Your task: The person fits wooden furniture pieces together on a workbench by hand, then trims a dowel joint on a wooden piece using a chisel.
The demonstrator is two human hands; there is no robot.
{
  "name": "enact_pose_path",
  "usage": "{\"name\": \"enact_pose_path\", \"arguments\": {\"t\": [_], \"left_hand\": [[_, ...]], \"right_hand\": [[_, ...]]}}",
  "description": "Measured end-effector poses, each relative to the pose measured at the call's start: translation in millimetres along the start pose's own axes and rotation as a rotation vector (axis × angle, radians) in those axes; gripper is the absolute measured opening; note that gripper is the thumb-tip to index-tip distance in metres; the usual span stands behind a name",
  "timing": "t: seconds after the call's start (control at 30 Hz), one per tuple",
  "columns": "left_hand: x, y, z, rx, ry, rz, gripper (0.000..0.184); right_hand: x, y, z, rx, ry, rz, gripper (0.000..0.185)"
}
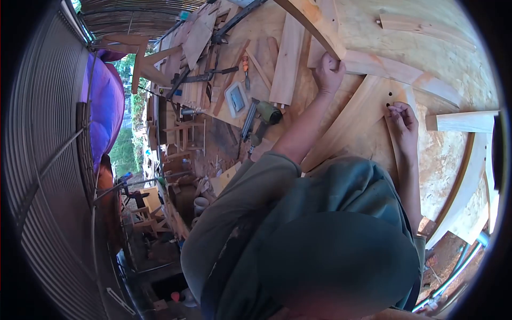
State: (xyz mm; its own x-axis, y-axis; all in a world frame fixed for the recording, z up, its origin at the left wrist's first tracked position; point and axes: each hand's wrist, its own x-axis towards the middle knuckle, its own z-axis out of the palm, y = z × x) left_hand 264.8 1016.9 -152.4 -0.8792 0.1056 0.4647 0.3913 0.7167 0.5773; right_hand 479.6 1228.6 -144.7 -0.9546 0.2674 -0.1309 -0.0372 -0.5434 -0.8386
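My left hand (328,76) is closed in a fist at the lower end of a curved wooden piece (314,24), which rises toward the top of the view. A second curved board (397,69) runs to the right from beside that hand. My right hand (403,120) has its fingers pinched together over a flat wooden board (373,101). Between the fingertips is something small and dark that I cannot make out. Just above them a dark round spot (390,94) shows on the wood.
A green power tool (268,112), a plastic tray (235,100) and an orange-handled chisel-like tool (246,69) lie left of my left arm. Black clamps (205,76) and wood strips lie farther left. A pale wooden piece (464,121) stands at the right. A corrugated wall (48,133) borders the far left.
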Motion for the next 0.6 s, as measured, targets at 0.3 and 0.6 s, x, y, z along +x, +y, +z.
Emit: {"name": "enact_pose_path", "arguments": {"t": [0.3,0.6], "left_hand": [[-7,-15,20,0.038,0.071,0.130,0.043],[-6,-12,19,0.027,0.044,0.086,0.034]], "right_hand": [[6,-3,-14,0.138,-0.041,0.138,0.025],[7,-11,-19,0.238,-0.036,0.225,0.025]]}}
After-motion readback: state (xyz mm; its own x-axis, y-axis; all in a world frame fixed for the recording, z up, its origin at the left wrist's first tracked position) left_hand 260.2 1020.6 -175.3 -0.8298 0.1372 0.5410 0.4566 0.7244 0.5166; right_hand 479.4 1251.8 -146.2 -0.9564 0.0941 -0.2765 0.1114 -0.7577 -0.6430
